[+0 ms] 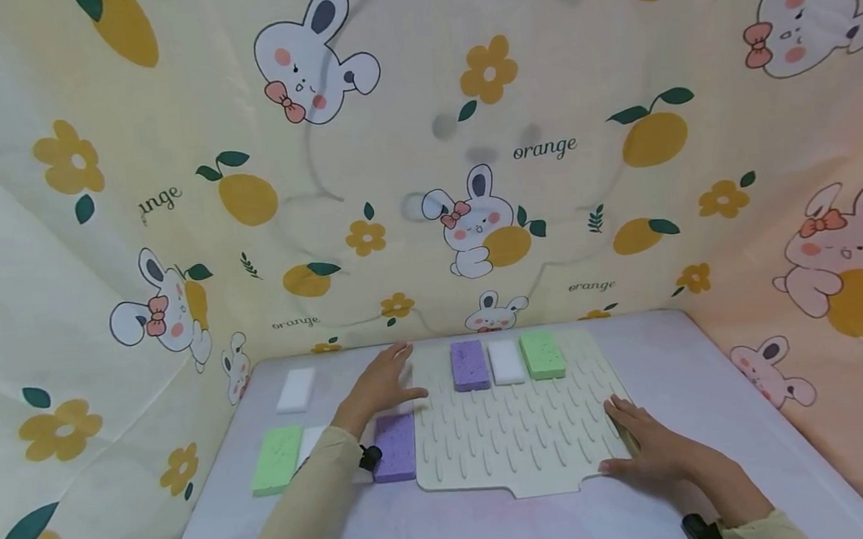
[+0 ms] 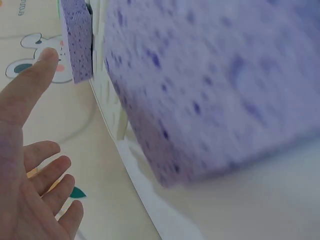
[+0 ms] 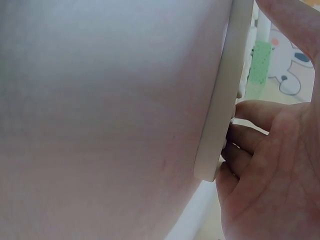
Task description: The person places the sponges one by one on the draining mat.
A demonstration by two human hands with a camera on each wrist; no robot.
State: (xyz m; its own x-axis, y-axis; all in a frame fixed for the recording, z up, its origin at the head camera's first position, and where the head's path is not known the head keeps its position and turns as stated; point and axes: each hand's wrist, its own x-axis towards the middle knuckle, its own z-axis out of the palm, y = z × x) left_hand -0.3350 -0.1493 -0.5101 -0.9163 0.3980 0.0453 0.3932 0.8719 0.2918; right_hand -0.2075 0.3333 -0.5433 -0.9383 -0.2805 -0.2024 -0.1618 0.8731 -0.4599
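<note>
A cream ridged mat (image 1: 520, 455) lies in the middle of the lilac table (image 1: 710, 384). Along its far edge sit a purple sponge (image 1: 470, 364), a white sponge (image 1: 506, 362) and a green sponge (image 1: 542, 354). My left hand (image 1: 387, 379) rests flat by the mat's far left corner, fingers straight and holding nothing; its palm (image 2: 30, 170) is bare. Just behind its wrist lies a second purple sponge (image 1: 395, 447), huge and blurred in the left wrist view (image 2: 215, 85). My right hand (image 1: 639, 439) lies on the mat's near right corner, its fingers (image 3: 250, 145) pressing on the mat's edge (image 3: 222, 100).
Left of the mat lie a white sponge (image 1: 295, 390), a green sponge (image 1: 277, 459) and another white one (image 1: 311, 445) partly under my left forearm. A printed rabbit-and-orange cloth (image 1: 544, 153) walls the table on three sides.
</note>
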